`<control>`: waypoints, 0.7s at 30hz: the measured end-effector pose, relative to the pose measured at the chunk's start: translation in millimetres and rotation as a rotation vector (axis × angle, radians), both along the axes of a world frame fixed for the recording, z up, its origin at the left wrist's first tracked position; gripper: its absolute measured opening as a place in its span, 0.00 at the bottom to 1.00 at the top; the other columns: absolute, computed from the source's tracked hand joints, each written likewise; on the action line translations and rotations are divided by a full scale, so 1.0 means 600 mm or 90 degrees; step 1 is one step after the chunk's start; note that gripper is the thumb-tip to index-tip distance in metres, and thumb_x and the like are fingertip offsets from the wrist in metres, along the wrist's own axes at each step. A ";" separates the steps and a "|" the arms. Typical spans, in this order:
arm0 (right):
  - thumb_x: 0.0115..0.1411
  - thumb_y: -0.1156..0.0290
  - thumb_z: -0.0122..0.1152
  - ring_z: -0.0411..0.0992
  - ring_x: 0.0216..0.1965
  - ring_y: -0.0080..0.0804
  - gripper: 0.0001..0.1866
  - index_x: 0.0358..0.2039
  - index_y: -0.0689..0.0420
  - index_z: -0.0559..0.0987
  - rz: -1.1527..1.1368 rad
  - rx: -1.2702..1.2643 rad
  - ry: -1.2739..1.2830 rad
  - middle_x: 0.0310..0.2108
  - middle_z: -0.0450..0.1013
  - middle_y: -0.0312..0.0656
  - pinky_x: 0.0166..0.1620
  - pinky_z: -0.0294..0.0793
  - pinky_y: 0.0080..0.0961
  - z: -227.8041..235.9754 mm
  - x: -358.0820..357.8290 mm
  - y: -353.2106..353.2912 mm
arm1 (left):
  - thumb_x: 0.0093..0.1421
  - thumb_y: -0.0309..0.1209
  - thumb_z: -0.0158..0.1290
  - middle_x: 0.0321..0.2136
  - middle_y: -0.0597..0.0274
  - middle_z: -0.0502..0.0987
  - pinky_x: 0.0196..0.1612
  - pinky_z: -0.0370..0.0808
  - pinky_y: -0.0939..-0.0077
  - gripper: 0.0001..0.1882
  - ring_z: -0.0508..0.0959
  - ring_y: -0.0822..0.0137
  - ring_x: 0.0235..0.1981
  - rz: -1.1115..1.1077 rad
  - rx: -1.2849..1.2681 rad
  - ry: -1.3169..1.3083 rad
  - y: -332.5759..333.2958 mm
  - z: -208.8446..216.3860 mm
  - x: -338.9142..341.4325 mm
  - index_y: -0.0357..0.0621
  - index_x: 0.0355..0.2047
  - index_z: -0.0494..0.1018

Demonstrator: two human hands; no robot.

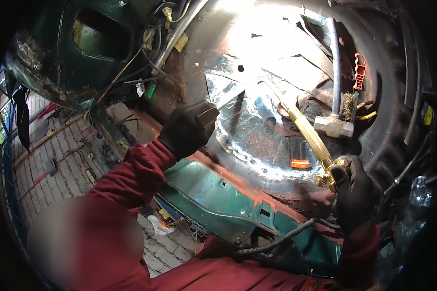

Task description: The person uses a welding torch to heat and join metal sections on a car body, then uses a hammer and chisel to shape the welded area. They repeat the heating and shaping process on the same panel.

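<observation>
- The brass gas torch slanted across the round metal well, its valve end low at the right and its thin curved tip reaching up to the left.
- The right hand, in a dark glove, gripped the torch at the valve end, probably so that the fingers stayed back from the tip and near the brass knobs.
- The left hand, also gloved, was closed around a flat-ended handled tool whose thin shaft pointed inward over the pale sheet-metal piece; the glove and glare left its exact kind unclear. It perhaps steadied the metal near the tip.
- Glare washed out the upper well, so whether the tip touched the metal, or burned, could not be told.
- The hammer lay head-down on the well's right side, beside the wire brush with its orange-red handle; both seemed parked within reach, yet apart from the tip.
- A small orange object lay near the lower edge of the well.
- A ribbed dark hose ran over the green body panel toward the right wrist; whether it joined the torch was hidden.
</observation>
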State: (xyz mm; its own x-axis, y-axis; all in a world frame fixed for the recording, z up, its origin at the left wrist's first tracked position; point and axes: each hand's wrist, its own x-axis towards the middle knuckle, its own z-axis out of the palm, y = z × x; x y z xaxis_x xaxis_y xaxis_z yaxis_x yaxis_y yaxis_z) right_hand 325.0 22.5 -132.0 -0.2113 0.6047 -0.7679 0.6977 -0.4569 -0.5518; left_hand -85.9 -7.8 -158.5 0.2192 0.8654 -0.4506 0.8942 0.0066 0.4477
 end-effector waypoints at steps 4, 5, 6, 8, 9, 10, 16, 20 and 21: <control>0.76 0.57 0.62 0.81 0.28 0.36 0.17 0.47 0.60 0.76 0.016 0.022 0.042 0.27 0.79 0.48 0.32 0.75 0.38 -0.008 -0.013 -0.012 | 0.66 0.24 0.58 0.35 0.48 0.80 0.36 0.81 0.57 0.06 0.84 0.44 0.36 -0.051 0.023 0.001 0.000 -0.006 -0.005 0.36 0.41 0.76; 0.76 0.59 0.62 0.84 0.30 0.46 0.16 0.47 0.60 0.77 -0.006 -0.008 0.041 0.27 0.79 0.51 0.32 0.76 0.44 -0.001 -0.026 -0.008 | 0.65 0.24 0.58 0.35 0.47 0.80 0.36 0.81 0.56 0.05 0.83 0.43 0.36 -0.061 0.033 0.004 0.001 -0.007 -0.009 0.36 0.40 0.76; 0.75 0.59 0.62 0.84 0.31 0.50 0.15 0.47 0.60 0.76 0.015 -0.001 0.032 0.27 0.79 0.52 0.32 0.76 0.45 -0.001 -0.030 -0.007 | 0.65 0.25 0.59 0.35 0.47 0.80 0.36 0.81 0.56 0.05 0.83 0.43 0.36 -0.046 0.025 0.005 0.001 -0.008 -0.011 0.37 0.40 0.76; 0.75 0.60 0.62 0.84 0.33 0.56 0.14 0.47 0.60 0.76 0.053 0.012 0.011 0.28 0.80 0.55 0.33 0.76 0.47 -0.005 -0.036 -0.011 | 0.65 0.26 0.59 0.35 0.47 0.80 0.36 0.81 0.55 0.06 0.83 0.42 0.35 -0.017 0.008 0.003 0.003 -0.010 -0.013 0.38 0.40 0.77; 0.74 0.61 0.63 0.83 0.35 0.60 0.14 0.48 0.59 0.76 0.060 0.021 0.003 0.30 0.81 0.57 0.33 0.76 0.47 -0.004 -0.038 -0.014 | 0.65 0.26 0.59 0.35 0.47 0.80 0.36 0.81 0.54 0.05 0.83 0.41 0.36 -0.006 0.009 -0.003 0.005 -0.010 -0.011 0.39 0.40 0.77; 0.74 0.61 0.63 0.83 0.35 0.61 0.14 0.48 0.59 0.76 0.049 0.027 0.012 0.30 0.80 0.58 0.33 0.76 0.48 -0.007 -0.041 -0.018 | 0.65 0.27 0.59 0.35 0.46 0.80 0.36 0.81 0.54 0.05 0.83 0.40 0.36 0.006 0.011 -0.010 0.008 -0.009 -0.009 0.40 0.39 0.77; 0.74 0.61 0.63 0.80 0.36 0.66 0.14 0.48 0.59 0.76 0.059 0.043 0.009 0.30 0.79 0.59 0.33 0.75 0.51 -0.021 -0.056 -0.016 | 0.66 0.29 0.58 0.34 0.45 0.80 0.37 0.80 0.51 0.04 0.83 0.38 0.37 0.041 -0.025 0.018 0.000 -0.015 -0.009 0.42 0.39 0.77; 0.74 0.60 0.63 0.79 0.39 0.69 0.15 0.48 0.60 0.76 0.071 0.056 0.016 0.32 0.79 0.61 0.36 0.75 0.52 -0.036 -0.065 -0.006 | 0.67 0.29 0.58 0.34 0.44 0.81 0.36 0.80 0.51 0.05 0.83 0.37 0.38 0.045 -0.034 0.027 -0.006 -0.021 -0.013 0.43 0.39 0.78; 0.74 0.60 0.63 0.78 0.40 0.69 0.15 0.48 0.60 0.76 0.072 0.066 0.020 0.32 0.79 0.61 0.37 0.75 0.53 -0.040 -0.066 -0.005 | 0.67 0.29 0.58 0.34 0.44 0.81 0.36 0.80 0.51 0.05 0.83 0.37 0.37 0.048 -0.029 0.015 -0.001 -0.019 -0.010 0.42 0.39 0.78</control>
State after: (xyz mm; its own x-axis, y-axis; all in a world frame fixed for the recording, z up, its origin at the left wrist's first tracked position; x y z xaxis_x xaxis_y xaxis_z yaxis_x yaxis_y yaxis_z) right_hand 285.6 19.4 -155.9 -0.3048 0.6514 -0.6948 0.7234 -0.3162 -0.6138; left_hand -92.1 -8.7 -169.9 0.1424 0.8575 -0.4944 0.9008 0.0947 0.4237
